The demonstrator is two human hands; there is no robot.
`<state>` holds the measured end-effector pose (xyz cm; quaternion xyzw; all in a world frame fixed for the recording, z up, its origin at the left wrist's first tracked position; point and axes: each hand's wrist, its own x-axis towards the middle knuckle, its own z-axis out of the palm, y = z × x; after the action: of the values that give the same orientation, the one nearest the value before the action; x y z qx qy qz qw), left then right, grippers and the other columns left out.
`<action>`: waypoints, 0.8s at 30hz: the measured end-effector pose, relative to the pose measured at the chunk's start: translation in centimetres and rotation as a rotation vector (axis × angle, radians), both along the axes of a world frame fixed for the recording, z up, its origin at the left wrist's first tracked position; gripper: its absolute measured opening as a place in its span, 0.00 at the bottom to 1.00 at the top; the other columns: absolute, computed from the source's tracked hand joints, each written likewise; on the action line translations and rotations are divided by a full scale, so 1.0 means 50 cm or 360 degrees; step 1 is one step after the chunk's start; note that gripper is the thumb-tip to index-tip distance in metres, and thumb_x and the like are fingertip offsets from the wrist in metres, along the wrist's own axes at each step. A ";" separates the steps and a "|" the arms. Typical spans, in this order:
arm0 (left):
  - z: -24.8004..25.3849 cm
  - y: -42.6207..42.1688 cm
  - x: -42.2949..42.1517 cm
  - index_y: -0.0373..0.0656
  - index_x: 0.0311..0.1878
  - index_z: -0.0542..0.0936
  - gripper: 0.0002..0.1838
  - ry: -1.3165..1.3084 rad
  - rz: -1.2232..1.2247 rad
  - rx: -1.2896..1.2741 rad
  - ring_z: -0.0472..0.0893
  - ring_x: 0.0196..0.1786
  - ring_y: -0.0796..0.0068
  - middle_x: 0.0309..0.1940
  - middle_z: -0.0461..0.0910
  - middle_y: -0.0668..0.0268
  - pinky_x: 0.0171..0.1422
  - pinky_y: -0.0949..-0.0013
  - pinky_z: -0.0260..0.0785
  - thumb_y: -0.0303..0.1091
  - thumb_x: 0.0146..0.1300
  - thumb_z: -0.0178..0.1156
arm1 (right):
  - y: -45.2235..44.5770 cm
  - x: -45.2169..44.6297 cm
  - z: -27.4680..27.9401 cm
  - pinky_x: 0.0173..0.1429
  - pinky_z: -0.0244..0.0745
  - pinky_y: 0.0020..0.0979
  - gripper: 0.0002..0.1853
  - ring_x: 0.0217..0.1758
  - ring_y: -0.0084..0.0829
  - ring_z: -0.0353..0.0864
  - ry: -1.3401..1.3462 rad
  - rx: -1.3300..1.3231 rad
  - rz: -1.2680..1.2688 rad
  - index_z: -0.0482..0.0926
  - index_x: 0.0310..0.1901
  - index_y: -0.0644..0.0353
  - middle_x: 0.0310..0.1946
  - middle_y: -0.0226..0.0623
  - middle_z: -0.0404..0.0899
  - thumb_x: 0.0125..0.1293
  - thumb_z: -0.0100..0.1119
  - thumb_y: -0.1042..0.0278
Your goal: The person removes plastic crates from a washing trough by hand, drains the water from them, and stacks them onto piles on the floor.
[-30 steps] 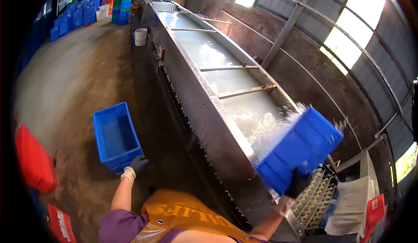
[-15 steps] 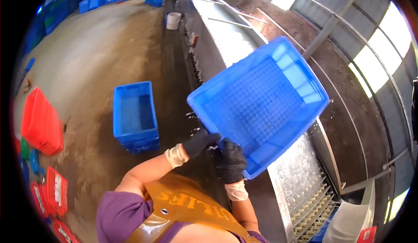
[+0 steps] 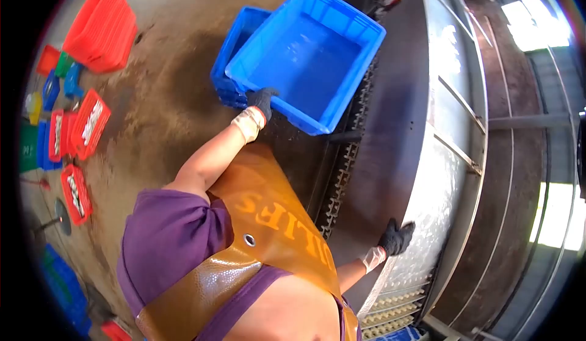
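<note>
In the head view, a blue plastic crate [image 3: 305, 63] hangs tilted over the floor, its inside facing me. My left hand [image 3: 261, 101], in a dark glove, grips its near rim at the lower left corner. Behind and partly under it is a blue crate stack [image 3: 227, 87], mostly covered from sight. My right hand [image 3: 397, 237], also gloved, rests at the near edge of the metal conveyor trough [image 3: 421, 213]. Its fingers are stretched out and somewhat apart, away from the crate.
Red stacked crates [image 3: 102, 32] stand on the floor at the far left. Below them, red baskets [image 3: 91, 124] hold pale items. A row of chain links [image 3: 342, 185] runs along the machine's side. Rollers [image 3: 397, 313] lie at the trough's near end.
The blue crate has moved left from above the trough to over the floor stack. My right hand has let go of it and moved to the trough edge. The view has turned.
</note>
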<state>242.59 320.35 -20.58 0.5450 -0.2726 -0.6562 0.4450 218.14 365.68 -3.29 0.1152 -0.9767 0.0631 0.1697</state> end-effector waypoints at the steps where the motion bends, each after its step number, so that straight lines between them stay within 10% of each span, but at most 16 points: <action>1: -0.017 -0.028 0.007 0.37 0.53 0.61 0.39 0.0216 0.0152 0.0224 0.73 0.41 0.59 0.43 0.73 0.53 0.43 0.56 0.70 0.30 0.34 0.69 | -0.014 0.017 0.015 0.56 0.68 0.42 0.42 0.51 0.47 0.75 -0.0039 0.0193 -0.0237 0.67 0.60 0.58 0.48 0.46 0.75 0.44 0.69 0.46; 6: -0.108 -0.130 0.068 0.39 0.52 0.61 0.39 -0.0617 0.0588 0.0392 0.75 0.41 0.58 0.43 0.73 0.53 0.42 0.53 0.72 0.27 0.33 0.69 | -0.063 0.021 0.053 0.55 0.70 0.44 0.48 0.54 0.47 0.74 -0.0329 0.0329 -0.0632 0.65 0.63 0.51 0.54 0.45 0.73 0.39 0.70 0.39; 7: -0.263 -0.154 0.105 0.39 0.54 0.61 0.41 0.0091 0.0721 0.0195 0.75 0.42 0.57 0.45 0.73 0.52 0.44 0.54 0.72 0.24 0.31 0.69 | -0.061 0.017 0.050 0.55 0.70 0.44 0.48 0.54 0.47 0.74 -0.0342 0.0352 -0.0647 0.65 0.63 0.51 0.54 0.45 0.73 0.39 0.70 0.39; 10: -0.314 -0.191 0.133 0.39 0.54 0.62 0.38 -0.0295 0.0773 0.0507 0.75 0.41 0.58 0.44 0.74 0.55 0.40 0.54 0.72 0.23 0.35 0.67 | -0.054 0.008 0.036 0.56 0.70 0.44 0.48 0.54 0.47 0.74 -0.0320 0.0250 -0.0687 0.66 0.62 0.53 0.55 0.45 0.72 0.38 0.69 0.38; 15: -0.165 -0.260 0.107 0.39 0.53 0.65 0.33 -0.0086 0.0749 0.0443 0.76 0.37 0.58 0.41 0.75 0.56 0.38 0.53 0.71 0.27 0.41 0.66 | -0.071 0.022 0.033 0.56 0.69 0.43 0.48 0.53 0.46 0.75 -0.0194 0.0221 -0.0717 0.67 0.60 0.56 0.53 0.47 0.73 0.37 0.71 0.39; 24: -0.230 -0.326 0.116 0.40 0.41 0.76 0.09 -0.0136 0.0385 0.0548 0.75 0.45 0.64 0.44 0.76 0.58 0.43 0.58 0.72 0.28 0.57 0.55 | -0.050 0.013 0.010 0.58 0.68 0.41 0.48 0.56 0.46 0.72 -0.0138 0.0211 -0.0603 0.68 0.59 0.61 0.55 0.49 0.72 0.38 0.71 0.39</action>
<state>248.39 304.05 -32.09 0.6690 -0.1078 -0.6113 0.4089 218.81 363.18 -2.79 -0.0624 -0.9893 -0.0296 0.1283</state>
